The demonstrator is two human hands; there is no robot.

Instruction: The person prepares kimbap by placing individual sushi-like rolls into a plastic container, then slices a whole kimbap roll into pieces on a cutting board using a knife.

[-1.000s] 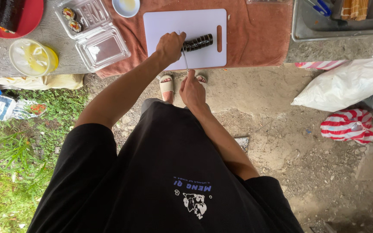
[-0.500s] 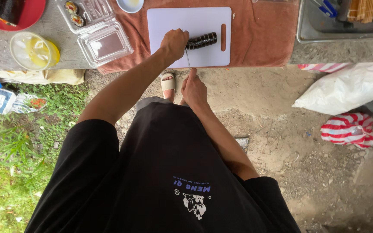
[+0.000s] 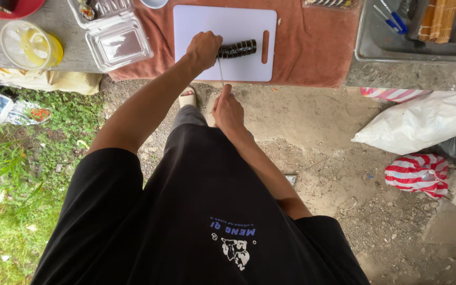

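Two hands: left hand point(image 3: 203, 48) clamps dark ribbed roll point(image 3: 237, 49); right hand point(image 3: 228, 107) grips thin knife point(image 3: 220, 71).

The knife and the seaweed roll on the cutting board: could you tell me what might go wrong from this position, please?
1. The left hand steadies the dark roll right where the thin knife meets it, so a slip could nick the fingers.
2. The roll lies near the white cutting board's front edge; cut pieces might tumble to the dirt.
3. The right hand grips well back from the table, which may weaken blade control.

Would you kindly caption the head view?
Left hand steadies dark roll on white cutting board; right hand holds knife.
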